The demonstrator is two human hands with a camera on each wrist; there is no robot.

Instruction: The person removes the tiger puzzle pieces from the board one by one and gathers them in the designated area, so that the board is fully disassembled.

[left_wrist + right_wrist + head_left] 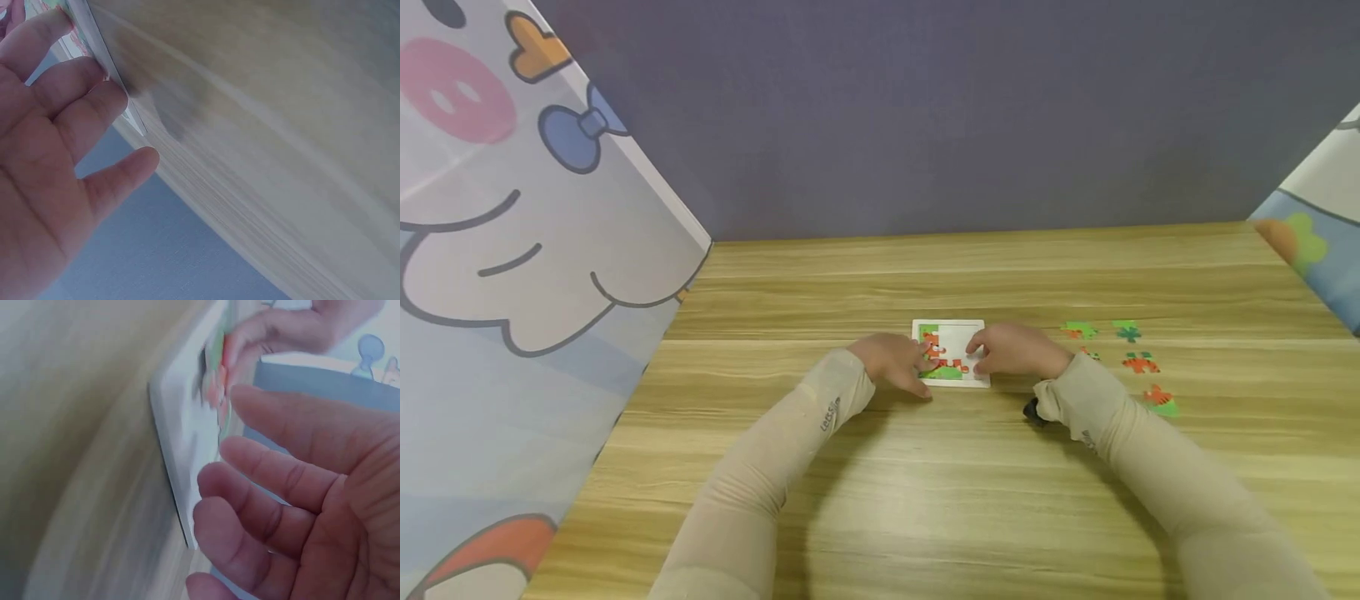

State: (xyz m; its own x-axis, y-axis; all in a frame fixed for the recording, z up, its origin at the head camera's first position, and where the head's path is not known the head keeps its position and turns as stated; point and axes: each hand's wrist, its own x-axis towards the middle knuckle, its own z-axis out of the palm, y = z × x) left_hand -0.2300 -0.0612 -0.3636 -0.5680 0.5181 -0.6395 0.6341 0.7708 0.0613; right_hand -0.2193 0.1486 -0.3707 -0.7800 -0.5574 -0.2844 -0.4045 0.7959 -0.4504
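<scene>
A small white puzzle tray [953,330] lies on the wooden table, with green and orange jigsaw pieces [946,372] fitted along its left and lower sides. My left hand [891,363] reaches over the tray's left edge, its fingertips on or just above the pieces. In the left wrist view its fingers [94,112] are spread and gently bent at the tray border. Over the tray's right side is my right hand [1017,350]. Its fingers [228,531] bend loosely in the right wrist view, with nothing seen between them. Part of the pieces is hidden behind the hands.
Several loose jigsaw pieces [1141,363] lie to the right of the tray, one partly covered by the right arm. A dark object [1036,412] shows at the right cuff. A grey panel [925,125] rises behind the table [880,283]; a cartoon-printed wall [550,275] stands at left.
</scene>
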